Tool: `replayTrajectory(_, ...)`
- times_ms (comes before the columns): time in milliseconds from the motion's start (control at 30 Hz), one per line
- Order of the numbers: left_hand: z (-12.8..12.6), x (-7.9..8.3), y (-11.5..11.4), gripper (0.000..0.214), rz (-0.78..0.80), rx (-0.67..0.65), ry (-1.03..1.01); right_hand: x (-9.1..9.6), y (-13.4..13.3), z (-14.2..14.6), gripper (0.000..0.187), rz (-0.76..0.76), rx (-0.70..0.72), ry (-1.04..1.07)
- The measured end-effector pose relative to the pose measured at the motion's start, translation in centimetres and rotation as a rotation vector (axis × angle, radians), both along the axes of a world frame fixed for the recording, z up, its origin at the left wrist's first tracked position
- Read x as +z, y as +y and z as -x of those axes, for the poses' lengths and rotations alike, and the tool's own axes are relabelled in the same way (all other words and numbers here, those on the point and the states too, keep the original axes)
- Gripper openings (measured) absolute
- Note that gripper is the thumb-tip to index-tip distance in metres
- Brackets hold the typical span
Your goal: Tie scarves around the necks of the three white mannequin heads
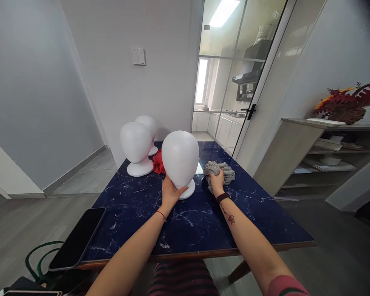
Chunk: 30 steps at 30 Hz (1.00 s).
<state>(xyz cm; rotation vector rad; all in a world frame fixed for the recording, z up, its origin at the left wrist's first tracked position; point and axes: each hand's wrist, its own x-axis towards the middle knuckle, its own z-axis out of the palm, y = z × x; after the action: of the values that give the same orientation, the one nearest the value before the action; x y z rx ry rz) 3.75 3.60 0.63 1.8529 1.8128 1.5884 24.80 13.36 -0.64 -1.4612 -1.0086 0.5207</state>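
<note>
Foam head | L hand on neck | R hand gripping grey cloth

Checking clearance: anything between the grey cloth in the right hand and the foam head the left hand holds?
Nothing visible: only bare table lies between the grey cloth and the foam head.

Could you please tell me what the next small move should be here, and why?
Probably lift the grey cloth off the table toward the white head form: the right hand grips the cloth beside it, and the left hand steadies the form at its neck.
</note>
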Motion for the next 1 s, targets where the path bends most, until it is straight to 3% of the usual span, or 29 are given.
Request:
replayTrajectory(433, -0.2, 0.3, -0.6, 0.099, 0.092, 0.045, 0.051, 0.9, -1.5, 0.3, 0.057, 0.05, 0.049, -0.068)
replayTrajectory(667, 1.4, -0.4, -2.8, 0.1, 0.074, -0.025, 0.057, 2.3, -5.4, -1.5, 0.05, 0.039, 0.178, -0.189)
replayTrajectory(833, 2.4, -0.4, -7.9, 0.058, 0.005, -0.027, 0.089, 5.3, -9.7, -5.8, 0.035, 0.12, 0.359, -0.371)
replayTrajectory(933, 1.3, 0.8, -11.0, 0.043, -0.049, -0.164, 0.132, 8.8, -11.7, -7.7, 0.028, 0.14, 0.318, -0.601)
replayTrajectory(1000, 0.0, 1.9, -12.3, 0.04, -0.049, -0.295, 0.146, 11.8, -12.6, -7.9, 0.027, 0.054, 0.272, -0.707)
